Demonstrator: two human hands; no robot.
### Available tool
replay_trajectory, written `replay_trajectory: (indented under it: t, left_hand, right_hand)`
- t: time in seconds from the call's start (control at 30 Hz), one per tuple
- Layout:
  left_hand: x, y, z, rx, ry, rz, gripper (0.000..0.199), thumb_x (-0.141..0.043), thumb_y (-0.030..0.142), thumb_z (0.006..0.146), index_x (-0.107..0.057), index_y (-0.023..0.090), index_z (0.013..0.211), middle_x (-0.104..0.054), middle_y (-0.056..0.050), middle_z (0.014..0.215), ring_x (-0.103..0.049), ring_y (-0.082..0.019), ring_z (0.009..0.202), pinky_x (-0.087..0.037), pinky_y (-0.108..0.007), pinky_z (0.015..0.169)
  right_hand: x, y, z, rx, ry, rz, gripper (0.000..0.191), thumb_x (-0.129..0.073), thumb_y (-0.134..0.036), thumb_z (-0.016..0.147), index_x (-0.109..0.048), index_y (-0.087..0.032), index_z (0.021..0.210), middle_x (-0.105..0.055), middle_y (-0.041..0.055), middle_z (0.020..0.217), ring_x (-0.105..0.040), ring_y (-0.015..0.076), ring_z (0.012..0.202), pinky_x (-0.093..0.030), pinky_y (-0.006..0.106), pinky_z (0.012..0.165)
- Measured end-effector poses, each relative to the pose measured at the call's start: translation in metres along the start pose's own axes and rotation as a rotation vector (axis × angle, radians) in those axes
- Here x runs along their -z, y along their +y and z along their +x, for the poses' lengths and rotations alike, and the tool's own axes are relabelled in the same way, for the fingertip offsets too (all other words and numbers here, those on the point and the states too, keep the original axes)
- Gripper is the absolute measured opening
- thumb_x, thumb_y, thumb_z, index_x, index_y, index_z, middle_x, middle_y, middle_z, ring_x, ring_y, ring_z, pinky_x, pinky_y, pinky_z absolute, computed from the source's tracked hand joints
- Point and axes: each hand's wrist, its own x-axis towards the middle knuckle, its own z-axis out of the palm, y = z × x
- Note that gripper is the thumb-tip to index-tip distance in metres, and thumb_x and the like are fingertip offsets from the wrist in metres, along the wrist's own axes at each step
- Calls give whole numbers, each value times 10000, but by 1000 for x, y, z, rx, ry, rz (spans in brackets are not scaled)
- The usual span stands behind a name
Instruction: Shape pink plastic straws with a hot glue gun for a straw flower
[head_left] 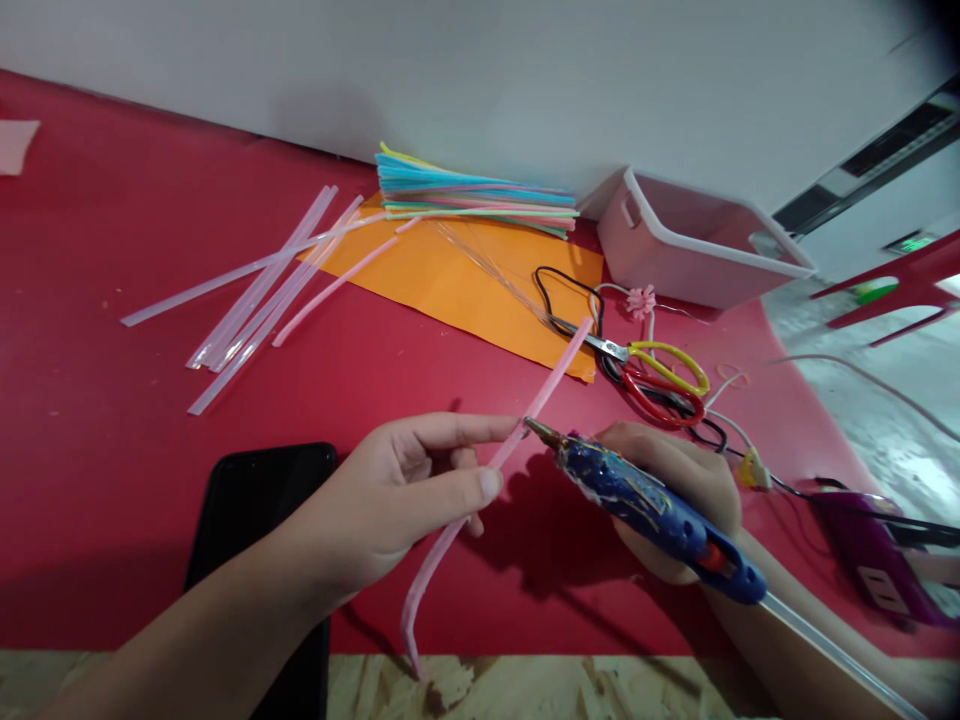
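Note:
Between the thumb and fingers of my left hand (420, 480) is a pink pipe cleaner (559, 375), slanting up to the right, its lower end bent down near the table's front edge. My right hand (682, 480) grips a blue glue gun (637, 500), worn and smeared with dried glue. Its metal nozzle touches or nearly touches the pipe cleaner, just beyond my left fingertips. A clear glue stick (832, 650) sticks out of the gun's back end. Scissors (652, 375) with one yellow and one red handle lie past my right hand.
On the red table (112, 480) are a black phone (262, 510), clear glue sticks (255, 300), an orange sheet (450, 280) and a bundle of coloured pipe cleaners (480, 195). A pale pink bin (675, 250) stands behind. Cords run right to a purple power strip (870, 555).

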Motion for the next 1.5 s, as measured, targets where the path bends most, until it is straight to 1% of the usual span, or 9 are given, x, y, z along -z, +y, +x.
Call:
replay_trajectory:
  t: [0.33, 0.5, 0.57, 0.67, 0.77, 1.1, 1.27, 1.37, 1.5]
  left_hand:
    - [-2, 1, -2, -17, 6, 13, 336, -841, 70, 687, -875, 245, 972, -671, 64, 556, -612, -38, 517, -457, -119, 544]
    - [-1, 0, 1, -15, 5, 31, 335, -837, 101, 718, -870, 255, 1013, -646, 69, 568, -618, -41, 532, -471, -132, 576]
    - [-1, 0, 0, -18, -3, 48, 334, -835, 114, 731, -865, 254, 1033, -634, 71, 573, -610, -40, 533, -464, -134, 571]
    - [-1, -1, -1, -15, -11, 62, 347, -834, 118, 736, -855, 239, 1060, -623, 74, 579, -602, -42, 538, -455, -136, 563]
    - [0, -1, -1, -9, -14, 64, 339, -836, 128, 739, -842, 217, 1066, -634, 72, 601, -612, -49, 548, -475, -151, 582]
    - [0, 1, -2, -6, -5, 89, 315, -836, 159, 754, -810, 182, 1066, -643, 68, 600, -598, -59, 555, -469, -167, 581]
    - [0, 0, -1, 7, -3, 71, 319, -841, 163, 758, -799, 178, 1074, -642, 74, 619, -596, -51, 550, -474, -169, 587]
    - [-1, 1, -1, 1, -8, 71, 314, -840, 150, 747, -793, 168, 1057, -643, 75, 620, -595, -54, 549, -478, -176, 589]
    - [-3, 2, -1, -1, -21, 91, 313, -826, 136, 734, -792, 165, 1044, -631, 75, 606, -596, -63, 548, -469, -183, 579]
  right_hand:
    - [0, -2, 5, -21, 63, -65, 222, -588, -160, 805, -573, -233, 1015, -691, 32, 775, -664, 144, 578, -531, 242, 510]
    - [-2, 0, -1, -42, 119, 28, 224, -624, -156, 812, -604, -245, 1016, -714, 31, 816, -686, 177, 640, -567, 277, 566]
    - [-2, 1, -2, -25, 101, 56, 178, -624, -179, 842, -606, -235, 1009, -710, 43, 828, -695, 182, 670, -579, 284, 591]
    - [1, 1, 1, 21, -12, 60, 103, -574, -211, 920, -595, -222, 1020, -697, 63, 806, -704, 190, 679, -587, 296, 590]
    - [3, 0, 4, 38, -64, 50, 115, -538, -227, 960, -595, -224, 1061, -707, 78, 813, -714, 208, 684, -595, 320, 588]
    - [1, -2, 0, -25, 59, 38, 122, -572, -212, 937, -594, -229, 1056, -685, 62, 816, -690, 183, 672, -578, 299, 603]
    - [1, -1, 0, 26, -59, 71, 136, -500, -288, 1025, -612, -213, 1046, -690, 72, 814, -705, 201, 709, -587, 318, 626]
    - [1, 1, -1, 24, -67, 63, 185, -483, -339, 1038, -611, -207, 1012, -696, 70, 802, -693, 196, 695, -579, 318, 615]
    - [1, 3, -2, 20, -69, 57, 132, -526, -291, 1004, -613, -194, 1024, -708, 78, 831, -697, 194, 704, -585, 315, 624]
